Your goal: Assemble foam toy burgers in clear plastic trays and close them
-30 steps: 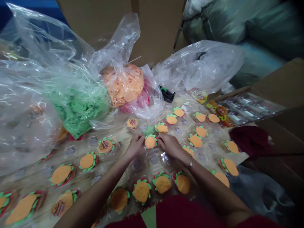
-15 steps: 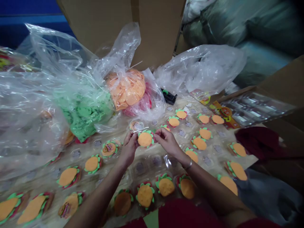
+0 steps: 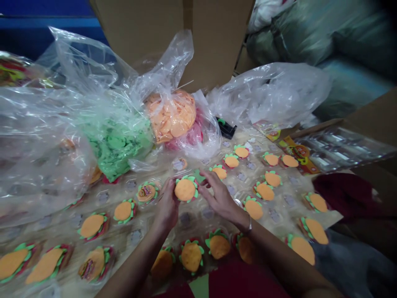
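My left hand (image 3: pixel 168 207) is closed on the left edge of a toy burger (image 3: pixel 185 189), a round orange bun top with green frilly leaf below it. Close to the burger's right edge is my right hand (image 3: pixel 222 198), its thumb and fingers curved but apart; whether the thumb touches the burger I cannot tell. A flat green piece (image 3: pixel 197 176) shows beyond the burger, near the right fingertips. Around both hands, more toy burgers sit in clear plastic trays, among them one with a printed sticker (image 3: pixel 147 192) at the left and a plain one (image 3: pixel 253 208) at the right.
Clear bags of green pieces (image 3: pixel 113 142) and orange pieces (image 3: pixel 173 118) stand at the back, before a tall cardboard box (image 3: pixel 214 45). A black tape dispenser-like object (image 3: pixel 227 129) lies behind. At the right, a carton holds clear plastic packs (image 3: pixel 341 147) beside dark red cloth (image 3: pixel 344 196).
The burger has come slightly nearer and left with my left hand. My right fingers have spread from a pinch at its edge. The whole view has shifted a little.
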Demonstrator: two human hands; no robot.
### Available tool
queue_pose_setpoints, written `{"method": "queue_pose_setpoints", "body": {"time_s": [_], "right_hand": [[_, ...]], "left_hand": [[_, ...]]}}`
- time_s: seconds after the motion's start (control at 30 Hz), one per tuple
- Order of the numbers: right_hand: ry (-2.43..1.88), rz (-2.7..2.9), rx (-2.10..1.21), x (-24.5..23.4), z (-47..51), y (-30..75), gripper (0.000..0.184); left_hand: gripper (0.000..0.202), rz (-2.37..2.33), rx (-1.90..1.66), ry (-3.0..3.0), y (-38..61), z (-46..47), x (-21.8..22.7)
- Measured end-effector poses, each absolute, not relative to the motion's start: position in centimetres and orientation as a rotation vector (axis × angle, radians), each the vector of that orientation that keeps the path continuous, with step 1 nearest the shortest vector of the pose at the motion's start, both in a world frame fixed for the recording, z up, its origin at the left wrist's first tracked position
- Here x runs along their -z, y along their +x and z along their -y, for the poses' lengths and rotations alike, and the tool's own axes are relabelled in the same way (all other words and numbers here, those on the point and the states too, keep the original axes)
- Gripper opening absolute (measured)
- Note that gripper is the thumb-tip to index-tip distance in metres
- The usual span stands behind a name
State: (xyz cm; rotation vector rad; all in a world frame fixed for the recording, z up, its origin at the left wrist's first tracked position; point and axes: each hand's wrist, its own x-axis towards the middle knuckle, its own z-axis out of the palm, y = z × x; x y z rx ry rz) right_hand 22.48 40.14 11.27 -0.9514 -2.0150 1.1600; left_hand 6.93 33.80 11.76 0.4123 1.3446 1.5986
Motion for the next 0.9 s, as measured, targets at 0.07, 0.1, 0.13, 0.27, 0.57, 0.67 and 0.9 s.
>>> {"method": "queue_pose_setpoints", "body": {"time_s": [0.07,0.1,0.13,0.27,0.57,0.67,0.9], "right_hand": [[-0.996,1.707,-1.530,-11.1,-40.9,21.6,0.046],[-0.975,1.594,-1.671,-11.1,-41.2,21.2,0.045],[-0.922,1.537,-1.752,-11.3,-41.5,20.9,0.043],[-0.656,1.811,-1.554,-13.4,-40.4,21.7,0.031],[-0.424,2.266,-0.949,-13.7,-36.8,24.2,0.054],[-0.622,2.031,-1.187,-13.2,-36.8,23.6,0.047],[-0.846,1.785,-1.668,-12.6,-36.3,22.0,0.030]], "left_hand": [[0.023,-1.348,-1.578,0.481,7.0,-33.5,-12.4],[0.023,-1.344,-1.565,0.503,7.0,-33.4,-12.6],[0.022,-1.348,-1.548,0.512,7.1,-33.3,-12.7],[0.018,-1.388,-1.494,0.455,7.2,-32.4,-13.2],[0.062,-1.169,-1.365,0.294,6.7,-29.9,-15.6],[0.078,-1.216,-1.287,0.683,6.1,-28.9,-15.8],[0.039,-1.303,-1.345,0.882,5.3,-27.8,-13.8]]}}
